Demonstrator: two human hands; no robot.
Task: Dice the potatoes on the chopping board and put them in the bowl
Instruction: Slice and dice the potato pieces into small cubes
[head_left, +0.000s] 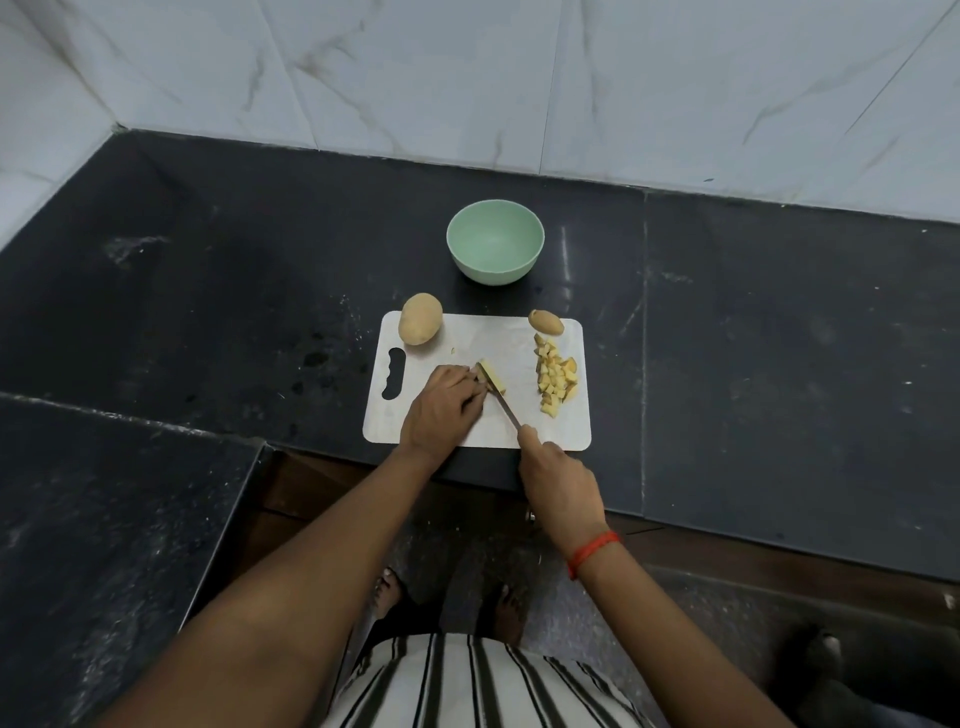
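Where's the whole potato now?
Head view: whole potato sits at the far-left corner of the chopping board, beyond the left hand, short of the green bowl.

This looks like a home kitchen, though only one corner of it shows. A dark stone counter (727, 312) runs along walls of white marble-look tiles (467, 78). On it lies a white chopping board (483, 338) with a whole potato (420, 318), a potato piece (493, 378) under a knife (506, 408) and a heap of diced potato (556, 376), and a green bowl (493, 270) stands just behind. Bare feet (387, 592) on the floor below suit a house.
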